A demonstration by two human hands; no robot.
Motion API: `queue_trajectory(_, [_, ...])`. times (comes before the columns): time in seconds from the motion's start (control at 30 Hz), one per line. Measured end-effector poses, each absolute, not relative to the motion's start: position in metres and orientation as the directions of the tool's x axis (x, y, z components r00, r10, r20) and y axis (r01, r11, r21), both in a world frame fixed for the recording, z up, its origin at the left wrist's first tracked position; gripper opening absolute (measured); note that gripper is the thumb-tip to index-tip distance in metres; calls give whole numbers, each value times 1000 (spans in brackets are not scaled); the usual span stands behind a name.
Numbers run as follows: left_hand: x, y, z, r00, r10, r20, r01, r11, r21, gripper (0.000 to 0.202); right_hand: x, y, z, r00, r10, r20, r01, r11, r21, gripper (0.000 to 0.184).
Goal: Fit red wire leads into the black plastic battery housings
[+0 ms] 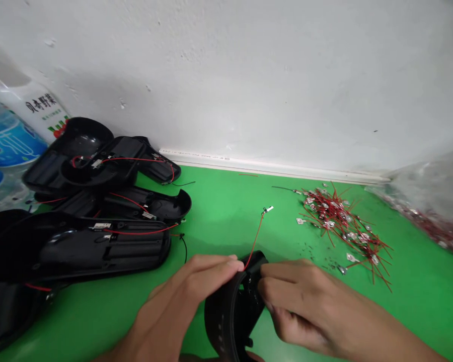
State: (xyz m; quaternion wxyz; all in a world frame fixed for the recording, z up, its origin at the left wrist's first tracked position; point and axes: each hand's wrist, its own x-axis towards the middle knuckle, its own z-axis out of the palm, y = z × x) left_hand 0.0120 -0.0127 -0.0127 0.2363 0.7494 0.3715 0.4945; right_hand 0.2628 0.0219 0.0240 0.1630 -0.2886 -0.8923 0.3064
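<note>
A black plastic shell (221,314) with a curved end and hollow inside is tilted up at the front of the table. My left hand (194,289) is closed around its left side, fingertips by a red wire (255,239). The wire runs up out of the shell and ends in a small metal tab (269,209) over the green surface. At the shell's right side, my right hand (305,296) has its fingers curled and pressed against the inner edge. Whatever those fingertips pinch is hidden.
Several black shells (136,246) with red wires are piled at left, beside plastic bottles (11,136). A heap of red wires with metal tabs (335,216) lies at right, near a clear bag (434,191). A white wall (249,90) and trunking strip (272,168) bound the green table's back.
</note>
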Motion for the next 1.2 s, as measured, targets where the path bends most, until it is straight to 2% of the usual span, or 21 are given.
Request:
queue_trajectory(0.1, [8,-8,-18,219,798,561,297,-603,741,62,265,20,24,-779,622,78,447,639,-626,19])
queue_trajectory(0.17, [6,-6,-20,346,722,600,270,-688,673,73,267,19,25,-783,621,45,478,646,-595,16])
queue_trajectory(0.2, [6,-5,-20,362,729,582,274,-679,681,74,267,19,25,-786,618,34,489,653,-578,16])
queue_trajectory(0.3, [8,-6,-17,263,812,522,306,-583,753,67,269,19,27,-789,613,24,500,665,-555,17])
queue_trajectory(0.4, [11,-5,-13,233,821,521,309,-570,761,63,270,20,27,-789,614,22,501,663,-557,18])
queue_trajectory(0.6, [2,7,-21,351,703,619,268,-708,653,95,272,21,26,-796,605,15,494,663,-562,18])
queue_trajectory(0.83, [19,10,-10,191,830,523,399,-553,731,78,270,19,28,-782,623,15,500,642,-582,18])
queue_trajectory(1.03, [19,12,-11,186,829,527,380,-556,740,78,270,19,27,-786,617,39,482,650,-588,21])
queue_trajectory(1.1, [11,10,-17,217,800,560,347,-599,721,80,269,20,26,-784,619,55,472,651,-594,21])
queue_trajectory(1.2, [0,8,-23,308,736,603,280,-676,682,97,267,21,24,-772,631,78,458,636,-622,21])
